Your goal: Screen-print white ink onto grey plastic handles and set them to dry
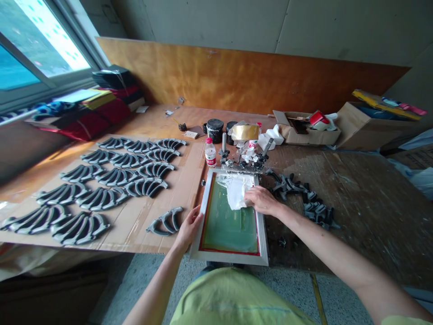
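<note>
A screen printing frame (195, 253) with a silver border and green mesh lies in front of me. It reaches to a metal hinge clamp (238, 168) at its far end. My left hand (192, 224) grips the frame's left edge, fingers on the border. My right hand (262, 200) is closed on a white cloth (236, 192), or perhaps a paper wipe, pressed on the far part of the mesh. White smears lie on the mesh by the clamp. The fingertips of my right hand are partly hidden.
Rows of grey curved ribbed parts (101, 198) lie on cardboard (135, 241) at left, with a small group (165, 221) nearer me. More dark parts (318, 207) lie at right. A bottle (210, 152), black tubs (215, 131) and cardboard boxes (313, 136) stand behind.
</note>
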`<state>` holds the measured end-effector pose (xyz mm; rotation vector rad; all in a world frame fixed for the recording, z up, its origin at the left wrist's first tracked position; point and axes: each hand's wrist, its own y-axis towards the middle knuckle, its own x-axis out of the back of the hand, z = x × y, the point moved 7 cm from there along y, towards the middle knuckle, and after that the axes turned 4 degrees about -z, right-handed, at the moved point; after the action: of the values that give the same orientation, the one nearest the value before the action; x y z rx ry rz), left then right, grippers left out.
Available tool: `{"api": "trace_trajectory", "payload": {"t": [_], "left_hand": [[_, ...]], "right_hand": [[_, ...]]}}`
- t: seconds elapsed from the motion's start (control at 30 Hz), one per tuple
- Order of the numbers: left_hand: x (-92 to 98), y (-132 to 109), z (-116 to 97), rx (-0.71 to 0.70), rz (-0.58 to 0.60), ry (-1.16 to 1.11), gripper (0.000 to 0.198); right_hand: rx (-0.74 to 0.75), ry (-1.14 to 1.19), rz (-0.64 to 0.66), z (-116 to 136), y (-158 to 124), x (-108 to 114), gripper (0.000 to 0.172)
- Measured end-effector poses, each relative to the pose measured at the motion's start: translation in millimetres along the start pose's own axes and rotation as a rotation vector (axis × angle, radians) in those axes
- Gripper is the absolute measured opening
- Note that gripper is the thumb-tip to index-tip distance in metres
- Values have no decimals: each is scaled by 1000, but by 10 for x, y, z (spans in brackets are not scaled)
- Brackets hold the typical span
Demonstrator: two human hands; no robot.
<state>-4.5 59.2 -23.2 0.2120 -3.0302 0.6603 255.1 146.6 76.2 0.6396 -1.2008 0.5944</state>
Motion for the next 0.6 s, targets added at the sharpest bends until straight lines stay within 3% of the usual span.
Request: {"api": "trace_trajectory", "payload": {"t": [0.13,0.27,0.37,0.47,0.6], "left_hand": [[17,0,-23,-14,-4,28,78],[18,-8,-35,-18,-1,46,76],[23,3,-16,-23,-14,48,75],[25,0,-34,-10,-7,44,75],[43,-86,-254,19,37,15,83]], "right_hand": [[-113,-55,-148,-59,105,-50,20],[-12,-90,-252,153,-126,-229,30],[40,-1,-235,168,-247,-190,24],[-64,92,-257,-51,-39,16,17],[-283,95,-262,-425,484,241,57]]}}
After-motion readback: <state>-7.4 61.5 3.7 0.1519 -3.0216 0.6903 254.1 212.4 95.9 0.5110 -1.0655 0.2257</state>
